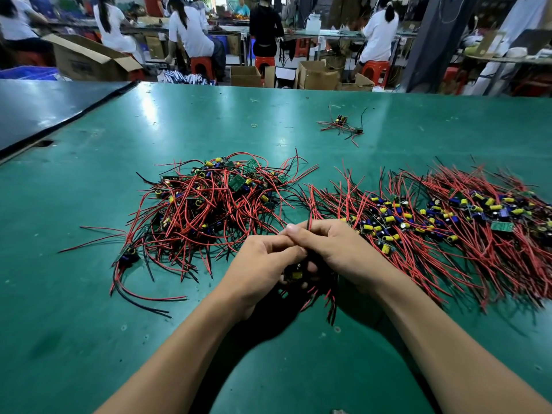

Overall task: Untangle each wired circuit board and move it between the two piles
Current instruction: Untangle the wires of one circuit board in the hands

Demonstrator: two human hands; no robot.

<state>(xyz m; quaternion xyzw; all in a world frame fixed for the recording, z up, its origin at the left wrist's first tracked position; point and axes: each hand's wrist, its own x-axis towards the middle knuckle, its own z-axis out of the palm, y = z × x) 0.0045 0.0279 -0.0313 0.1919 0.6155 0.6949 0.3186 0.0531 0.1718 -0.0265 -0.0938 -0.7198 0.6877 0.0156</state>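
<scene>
A tangled pile (pixel 209 204) of small circuit boards with red and black wires lies left of centre on the green table (pixel 74 309). To the right spreads a combed-out pile (pixel 454 222), its wires lying roughly parallel. Between them, near the front, my left hand (pixel 263 264) and my right hand (pixel 331 252) meet around one wired circuit board (pixel 294 274) with a yellow capacitor. My left hand's fingers curl around the board. My right hand pinches its wires, which stick up past the fingertips and hang below the hands.
Two stray boards (pixel 343 127) with wires lie far back on the table, and a rubber band (pixel 254 125) sits to their left. A dark panel (pixel 44 109) borders the table's left. Beyond are seated people, red stools and cardboard boxes (pixel 316 74).
</scene>
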